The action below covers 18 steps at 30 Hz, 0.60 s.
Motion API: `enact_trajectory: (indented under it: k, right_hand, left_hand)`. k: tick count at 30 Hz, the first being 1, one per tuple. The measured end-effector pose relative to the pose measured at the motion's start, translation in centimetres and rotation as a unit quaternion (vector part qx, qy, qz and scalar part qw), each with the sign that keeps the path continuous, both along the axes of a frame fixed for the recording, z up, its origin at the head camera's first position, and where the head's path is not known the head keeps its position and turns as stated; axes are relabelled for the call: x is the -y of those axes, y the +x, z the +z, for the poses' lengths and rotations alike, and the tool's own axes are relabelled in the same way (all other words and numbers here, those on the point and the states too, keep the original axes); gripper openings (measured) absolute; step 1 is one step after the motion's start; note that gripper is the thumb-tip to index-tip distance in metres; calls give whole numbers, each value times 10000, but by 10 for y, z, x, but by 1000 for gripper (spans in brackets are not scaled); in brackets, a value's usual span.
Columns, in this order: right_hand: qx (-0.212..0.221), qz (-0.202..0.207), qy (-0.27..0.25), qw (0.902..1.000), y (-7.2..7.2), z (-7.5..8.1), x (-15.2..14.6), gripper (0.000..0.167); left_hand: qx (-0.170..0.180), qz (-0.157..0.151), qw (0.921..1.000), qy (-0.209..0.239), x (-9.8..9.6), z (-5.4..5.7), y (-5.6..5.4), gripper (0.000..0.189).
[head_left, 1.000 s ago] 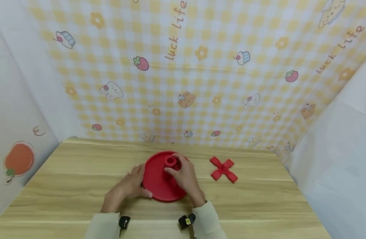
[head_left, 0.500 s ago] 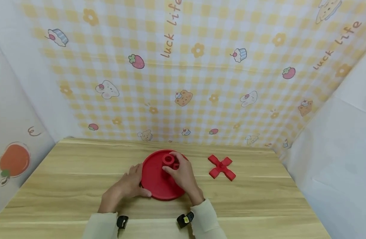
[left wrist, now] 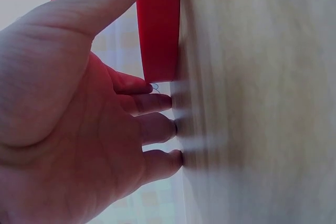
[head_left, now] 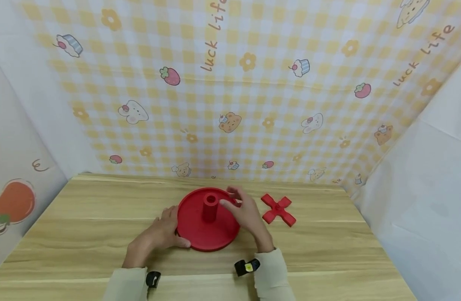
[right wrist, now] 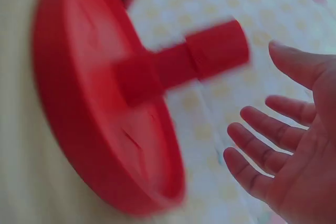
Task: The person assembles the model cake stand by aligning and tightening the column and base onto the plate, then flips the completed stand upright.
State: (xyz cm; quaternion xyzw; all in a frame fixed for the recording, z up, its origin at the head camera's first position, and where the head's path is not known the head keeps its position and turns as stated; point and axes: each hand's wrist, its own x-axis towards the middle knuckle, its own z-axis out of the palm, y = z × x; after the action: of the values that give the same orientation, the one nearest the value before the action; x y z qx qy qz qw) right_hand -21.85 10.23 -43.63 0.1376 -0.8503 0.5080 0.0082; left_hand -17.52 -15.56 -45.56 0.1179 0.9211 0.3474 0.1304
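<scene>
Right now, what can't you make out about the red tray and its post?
Underside of the red tray: head view, hidden as it faces the table.
Inside of the post: head view, the top hole is dark and too small.
Most of the tray: left wrist view, cut off by the top edge, partly behind the left hand.
Post's surface detail: right wrist view, blurred.

Round red tray (head_left: 223,230), post (head_left: 210,210) upright

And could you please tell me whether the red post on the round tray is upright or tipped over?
Upright: the red post rises from the middle of the round tray, with its open top end facing up.
</scene>
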Motion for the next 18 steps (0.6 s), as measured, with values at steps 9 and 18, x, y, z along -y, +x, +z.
enact_trajectory:
  k: [9,18]
  right_hand:
    - [323,-1130,-291,9926,-7,9,-68,53]
    - [1466,-1864,371,9708,8,1,-142,66]
  left_hand:
    - [-44,-103,9999,54,1,-3,-2,117]
    - [-15,-112,9999,55,1,-1,-1,116]
